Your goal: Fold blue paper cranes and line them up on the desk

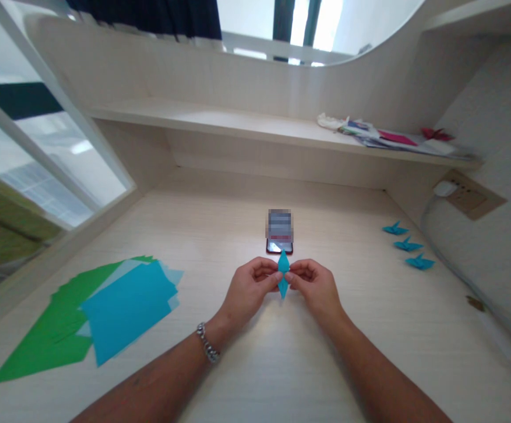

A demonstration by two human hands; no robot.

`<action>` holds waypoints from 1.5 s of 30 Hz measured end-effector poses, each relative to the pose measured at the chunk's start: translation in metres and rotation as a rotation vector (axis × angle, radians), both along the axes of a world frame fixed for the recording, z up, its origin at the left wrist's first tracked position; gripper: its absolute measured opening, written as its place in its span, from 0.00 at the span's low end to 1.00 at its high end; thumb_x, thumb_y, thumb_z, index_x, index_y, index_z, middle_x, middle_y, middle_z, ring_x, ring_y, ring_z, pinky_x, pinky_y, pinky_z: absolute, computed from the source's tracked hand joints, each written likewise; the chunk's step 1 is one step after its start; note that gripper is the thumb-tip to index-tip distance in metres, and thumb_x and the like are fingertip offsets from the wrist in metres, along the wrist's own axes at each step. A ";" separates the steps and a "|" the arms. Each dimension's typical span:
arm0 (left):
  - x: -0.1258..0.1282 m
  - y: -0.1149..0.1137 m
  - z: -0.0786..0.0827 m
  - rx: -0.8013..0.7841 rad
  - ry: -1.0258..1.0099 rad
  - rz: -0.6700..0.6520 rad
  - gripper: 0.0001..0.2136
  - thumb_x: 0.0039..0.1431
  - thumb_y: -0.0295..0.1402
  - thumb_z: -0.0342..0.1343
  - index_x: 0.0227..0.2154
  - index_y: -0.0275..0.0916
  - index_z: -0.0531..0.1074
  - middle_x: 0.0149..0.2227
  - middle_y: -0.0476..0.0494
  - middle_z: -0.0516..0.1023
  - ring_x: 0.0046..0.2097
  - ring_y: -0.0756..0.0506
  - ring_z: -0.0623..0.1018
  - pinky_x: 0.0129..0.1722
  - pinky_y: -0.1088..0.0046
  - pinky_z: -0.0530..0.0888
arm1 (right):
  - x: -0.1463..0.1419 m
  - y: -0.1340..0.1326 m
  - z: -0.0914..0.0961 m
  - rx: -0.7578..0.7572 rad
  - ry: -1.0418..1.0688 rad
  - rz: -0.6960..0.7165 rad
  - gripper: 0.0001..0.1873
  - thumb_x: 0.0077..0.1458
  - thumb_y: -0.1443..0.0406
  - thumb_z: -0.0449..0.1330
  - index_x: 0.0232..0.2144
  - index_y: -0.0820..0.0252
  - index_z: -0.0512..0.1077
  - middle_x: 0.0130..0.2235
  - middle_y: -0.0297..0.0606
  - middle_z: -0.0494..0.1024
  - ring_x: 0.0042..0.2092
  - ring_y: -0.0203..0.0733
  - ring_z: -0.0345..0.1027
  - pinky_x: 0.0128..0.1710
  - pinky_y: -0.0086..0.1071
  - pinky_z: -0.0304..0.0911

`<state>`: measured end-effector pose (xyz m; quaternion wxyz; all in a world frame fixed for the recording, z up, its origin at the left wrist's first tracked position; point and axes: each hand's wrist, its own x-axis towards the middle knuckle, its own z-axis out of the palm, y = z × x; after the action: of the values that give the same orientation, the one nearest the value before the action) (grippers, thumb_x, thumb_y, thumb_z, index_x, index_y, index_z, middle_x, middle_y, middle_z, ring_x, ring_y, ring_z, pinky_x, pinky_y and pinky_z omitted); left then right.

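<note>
A narrow piece of folded blue paper (pixel 283 262), pointed at both ends, is held upright over the desk. My left hand (pixel 253 285) pinches its left edge between thumb and fingers. On the opposite edge, my right hand (pixel 316 285) grips it the same way, the two thumbs almost meeting at its middle. Just beyond the paper lies a phone (pixel 280 231), its screen blurred out. Over at the right, several folded blue paper cranes (pixel 407 244) rest in a slanting row.
Blue paper sheets (pixel 132 308) overlap green sheets (pixel 39 346) at the left. Papers (pixel 383 138) lie on the shelf (pixel 237 125) above the desk. From a wall socket (pixel 473 194), a grey cable (pixel 444 261) runs down the right side. A mirror (pixel 255 26) hangs behind.
</note>
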<state>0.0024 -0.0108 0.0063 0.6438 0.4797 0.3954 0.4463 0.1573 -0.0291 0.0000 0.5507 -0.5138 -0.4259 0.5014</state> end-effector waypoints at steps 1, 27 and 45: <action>0.000 0.000 0.000 0.005 0.011 -0.001 0.09 0.49 0.31 0.64 0.32 0.33 0.73 0.33 0.42 0.79 0.34 0.45 0.79 0.37 0.65 0.77 | 0.000 0.000 0.000 -0.003 0.000 -0.001 0.16 0.37 0.60 0.71 0.28 0.61 0.73 0.28 0.37 0.79 0.31 0.41 0.73 0.32 0.35 0.69; -0.007 0.005 0.001 0.116 0.129 -0.101 0.02 0.47 0.26 0.62 0.27 0.36 0.77 0.28 0.44 0.79 0.31 0.47 0.77 0.35 0.69 0.75 | 0.013 -0.002 0.010 -0.137 0.160 0.251 0.11 0.41 0.60 0.69 0.27 0.62 0.78 0.29 0.39 0.80 0.33 0.45 0.76 0.40 0.42 0.70; -0.005 0.004 -0.001 0.021 0.122 -0.091 0.07 0.47 0.29 0.64 0.30 0.34 0.72 0.29 0.42 0.79 0.31 0.46 0.79 0.35 0.66 0.76 | 0.012 -0.001 -0.001 -0.026 -0.078 0.192 0.10 0.40 0.65 0.69 0.27 0.60 0.72 0.28 0.35 0.77 0.31 0.40 0.72 0.35 0.35 0.68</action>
<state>-0.0028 -0.0065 0.0048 0.6331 0.5300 0.4071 0.3907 0.1690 -0.0300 -0.0007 0.4762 -0.4968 -0.4880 0.5368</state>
